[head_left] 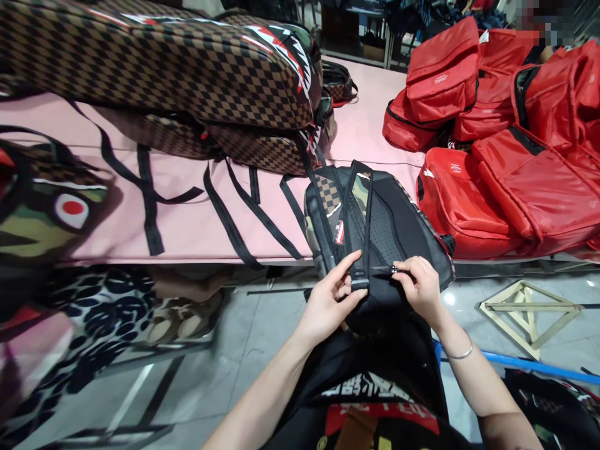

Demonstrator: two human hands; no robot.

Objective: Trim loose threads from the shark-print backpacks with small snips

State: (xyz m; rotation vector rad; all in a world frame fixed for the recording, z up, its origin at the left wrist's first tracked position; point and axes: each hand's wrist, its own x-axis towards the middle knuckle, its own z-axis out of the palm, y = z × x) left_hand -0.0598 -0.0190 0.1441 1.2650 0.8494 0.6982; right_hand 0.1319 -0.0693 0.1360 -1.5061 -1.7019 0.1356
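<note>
A black backpack [403, 212] with checkered and camouflage panels lies back side up at the front edge of the pink table, its shoulder straps showing. My left hand [332, 297] pinches the end of a black shoulder strap [360, 250] at its buckle, thumb and forefinger on either side. To the right, my right hand [419, 284] is closed in a pinch on a small dark piece at the end of a thin black webbing strap. That webbing stretches between the two hands. The backpack's lower part hangs near my lap.
Brown checkered backpacks [187, 69] are stacked at the back left, their black straps trailing over the pink table [182, 231]. Red bags [506, 181] are piled on the right. A camouflage bag [47, 219] and a person in a patterned garment [103, 319] are at left. A cream metal frame [527, 312] stands below right.
</note>
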